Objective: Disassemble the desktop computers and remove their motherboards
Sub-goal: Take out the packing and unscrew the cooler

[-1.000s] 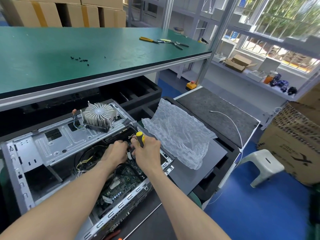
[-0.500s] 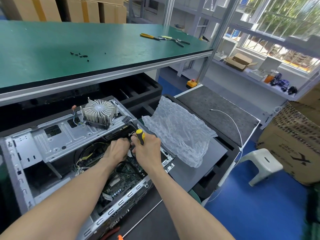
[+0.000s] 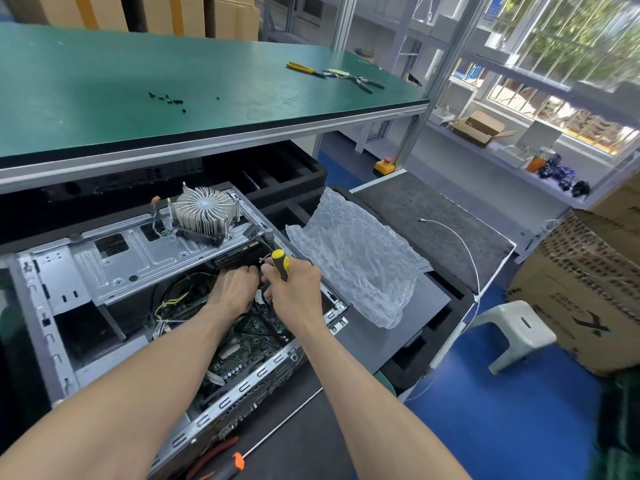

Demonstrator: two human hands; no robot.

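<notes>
An open desktop case (image 3: 114,265) of bare grey metal lies on its side below the green bench. Its green motherboard (image 3: 242,351) shows at the bottom between my forearms. A finned aluminium heatsink (image 3: 204,213) sits loose on top of the drive cage. My right hand (image 3: 294,296) grips a yellow and black screwdriver (image 3: 280,265), handle up, its tip hidden inside the case. My left hand (image 3: 233,289) reaches into the case beside it, fingers curled down among black cables; what they hold is hidden.
Bubble wrap (image 3: 353,254) lies right of the case on black foam (image 3: 381,334). Several black screws (image 3: 166,98) and pliers (image 3: 346,76) lie on the green bench (image 3: 138,81). Red-handled pliers and an orange-tipped tool (image 3: 221,462) lie near my elbows. A white stool (image 3: 516,330) and cardboard boxes (image 3: 581,289) stand at right.
Both hands stay together inside the case and have shifted slightly farther in. The screwdriver handle remains upright in my right hand.
</notes>
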